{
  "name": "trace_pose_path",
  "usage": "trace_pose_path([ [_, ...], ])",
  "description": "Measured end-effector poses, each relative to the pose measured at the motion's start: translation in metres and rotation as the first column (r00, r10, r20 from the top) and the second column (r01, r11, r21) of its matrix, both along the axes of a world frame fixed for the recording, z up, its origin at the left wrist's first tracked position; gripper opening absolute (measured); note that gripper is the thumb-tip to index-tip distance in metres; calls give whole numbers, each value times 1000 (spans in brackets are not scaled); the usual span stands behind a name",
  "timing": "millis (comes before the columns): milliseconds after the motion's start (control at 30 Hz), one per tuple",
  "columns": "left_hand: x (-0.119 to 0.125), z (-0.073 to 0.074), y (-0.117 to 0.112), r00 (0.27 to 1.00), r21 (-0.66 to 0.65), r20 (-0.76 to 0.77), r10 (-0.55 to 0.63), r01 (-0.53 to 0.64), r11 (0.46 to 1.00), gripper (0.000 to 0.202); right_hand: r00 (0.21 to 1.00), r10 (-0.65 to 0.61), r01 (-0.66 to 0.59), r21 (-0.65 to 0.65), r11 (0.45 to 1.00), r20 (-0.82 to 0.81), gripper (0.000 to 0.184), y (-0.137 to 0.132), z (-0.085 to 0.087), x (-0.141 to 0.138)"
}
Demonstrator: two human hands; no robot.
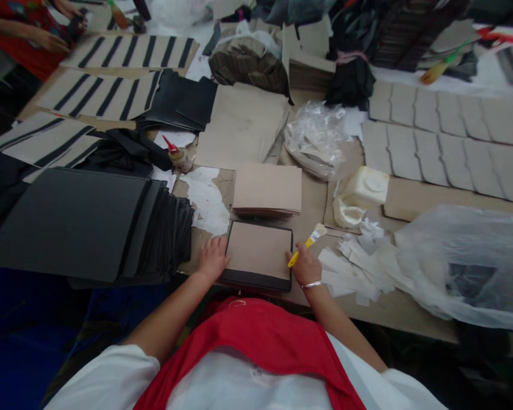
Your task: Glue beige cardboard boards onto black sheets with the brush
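Note:
In front of me lies a black-edged panel with a tan board (260,249) on its face. A black strip shows along its near side. My left hand (214,258) rests beside the panel's left edge, fingers stretched forward and the thumb side touching it. At the right edge, my right hand (306,265) is closed around a yellow-handled paintbrush (311,241), whose pale bristles point away to the upper right. Some fingertips of this hand touch the panel's edge. Just beyond the panel sits a stack of tan boards (267,189).
Black padded panels (77,222) are piled at left, near a red-tipped glue bottle (178,155). To the right are a cut plastic container (359,193), white paper strips (354,267) and a plastic bag (470,256). Another person's hands (53,41) work at the far left.

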State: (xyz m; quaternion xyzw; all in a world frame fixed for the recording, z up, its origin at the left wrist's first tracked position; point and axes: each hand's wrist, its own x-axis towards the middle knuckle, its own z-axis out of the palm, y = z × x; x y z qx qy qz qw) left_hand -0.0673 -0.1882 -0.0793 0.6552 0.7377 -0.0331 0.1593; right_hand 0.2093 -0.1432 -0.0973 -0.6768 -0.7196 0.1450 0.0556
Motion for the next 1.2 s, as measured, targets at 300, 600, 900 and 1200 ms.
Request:
trace_pose_path([
  [300, 53, -13, 8, 929, 38, 117, -352, 350, 936, 47, 629, -219, 19, -267, 964, -746, 49, 28, 72, -32],
  [600, 51, -14, 9, 936, -2, 114, -333, 336, 942, 52, 525, -341, -46, -427, 903, -779, 26, 55, 17, -117],
  [900, 55, -10, 9, 935, -12, 87, -344, 346, 938, 48, 607, -492, 271, -419, 866, -624, 26, 43, 33, -14],
  [1200, 69, 1, 31, 902, -146, 35, -431, 431, 890, 58, 816, -92, 83, -41, 996, -570, 37, 4, 29, 17],
])
